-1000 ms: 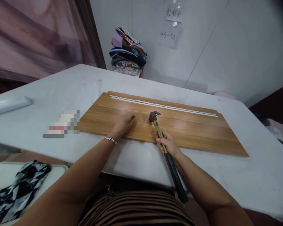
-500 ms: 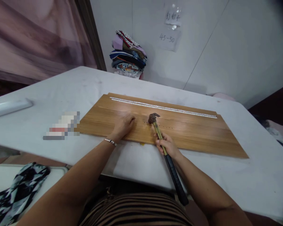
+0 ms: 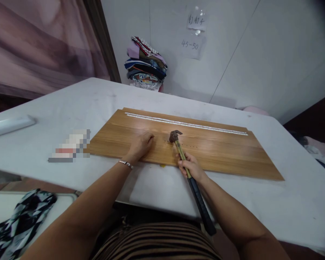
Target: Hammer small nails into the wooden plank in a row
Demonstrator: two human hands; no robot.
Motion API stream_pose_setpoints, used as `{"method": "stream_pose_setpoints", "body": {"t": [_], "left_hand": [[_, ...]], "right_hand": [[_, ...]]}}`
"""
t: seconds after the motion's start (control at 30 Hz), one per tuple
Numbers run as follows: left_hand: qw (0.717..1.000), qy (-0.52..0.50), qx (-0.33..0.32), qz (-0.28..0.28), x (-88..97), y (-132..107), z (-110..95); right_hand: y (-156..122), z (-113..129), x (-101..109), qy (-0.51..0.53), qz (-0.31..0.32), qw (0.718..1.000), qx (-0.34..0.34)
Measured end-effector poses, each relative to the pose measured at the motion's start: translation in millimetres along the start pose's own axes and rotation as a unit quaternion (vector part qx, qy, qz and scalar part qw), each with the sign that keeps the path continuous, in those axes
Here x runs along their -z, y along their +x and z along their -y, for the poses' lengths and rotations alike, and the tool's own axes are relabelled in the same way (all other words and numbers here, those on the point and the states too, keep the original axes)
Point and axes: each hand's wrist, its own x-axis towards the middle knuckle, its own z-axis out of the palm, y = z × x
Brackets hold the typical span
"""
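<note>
"One hammer [image 3: 194, 189] comes nearest. Who has it?"

"The right hand [image 3: 193, 167], fingers wrapped round the handle. The left hand [image 3: 141, 144] rests on the wooden board [image 3: 227, 155], fingers curled; whether they pinch anything cannot be told."

"And the board?"

"Flat on the white table [image 3: 260, 202], the hammer's head over its middle."

"How far along is the work?"

"Dark dots [image 3: 190, 146] already run in a row by the head. Nail heads or holes, they are too small to tell; no standing nail shows, so what is left stays unclear."

"Any writing?"

"The blurred item [image 3: 70, 144] gives none. Two pale strips [image 3: 186, 123] bear unreadable marks. Past the clothes pile [image 3: 146, 65], the upper paper [image 3: 196, 21] seems to read 钉钉子, the lower paper [image 3: 191, 44] 45-50. No brand shows."
</note>
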Motion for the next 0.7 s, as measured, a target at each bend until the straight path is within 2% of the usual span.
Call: {"method": "stream_pose_setpoints", "body": {"t": [0.17,0.7], "left_hand": [[1.0,-0.004,-0.006,-0.005,-0.6,0.2,1.0],[1.0,0.002,0.0,0.002,0.7,0.4,0.3]], "right_hand": [[-0.1,-2.3,1.2,0.013,-0.002,1.0,0.017],[0.0,2.8,-3.4,0.007,-0.012,1.0,0.004]]}}
